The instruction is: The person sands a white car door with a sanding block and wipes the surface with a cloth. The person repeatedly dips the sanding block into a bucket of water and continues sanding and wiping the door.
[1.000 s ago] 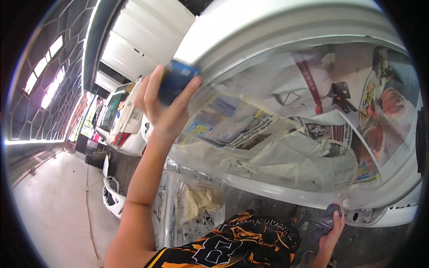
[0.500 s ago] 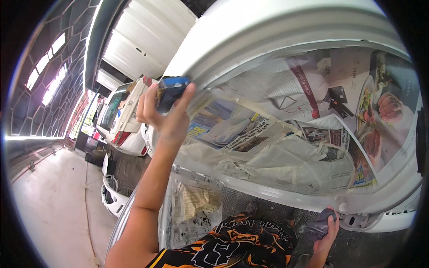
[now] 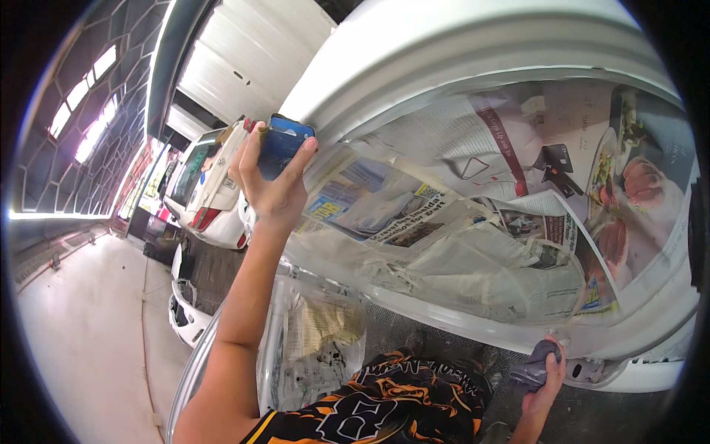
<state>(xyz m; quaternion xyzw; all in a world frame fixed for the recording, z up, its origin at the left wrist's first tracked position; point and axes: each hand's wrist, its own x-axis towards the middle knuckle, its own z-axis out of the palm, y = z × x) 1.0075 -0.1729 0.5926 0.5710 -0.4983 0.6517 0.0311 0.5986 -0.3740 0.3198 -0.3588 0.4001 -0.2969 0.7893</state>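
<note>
My left hand (image 3: 275, 194) reaches up and grips a blue rectangular block (image 3: 282, 154), like a sanding block, between thumb and fingers. The block's upper end is close to the white car body (image 3: 347, 81) beside the window frame; whether it touches is hard to tell. Down at the lower right, my right hand (image 3: 548, 385) is closed around a crumpled grey cloth (image 3: 529, 370), near the lower edge of the white frame. Newspaper and magazine sheets (image 3: 473, 274) cover the opening within that frame, with tape along some edges.
A white car (image 3: 218, 192) with a red tail light stands behind on the left. A loose white bumper-like part (image 3: 188, 314) lies on the floor (image 3: 96, 318). Below my left arm, an open door panel (image 3: 325, 325) has paper on it. A ribbed white panel (image 3: 251, 59) rises behind.
The blue block in my left hand has tilted, with its broad face now more visible. My right hand has shifted slightly upward with the cloth.
</note>
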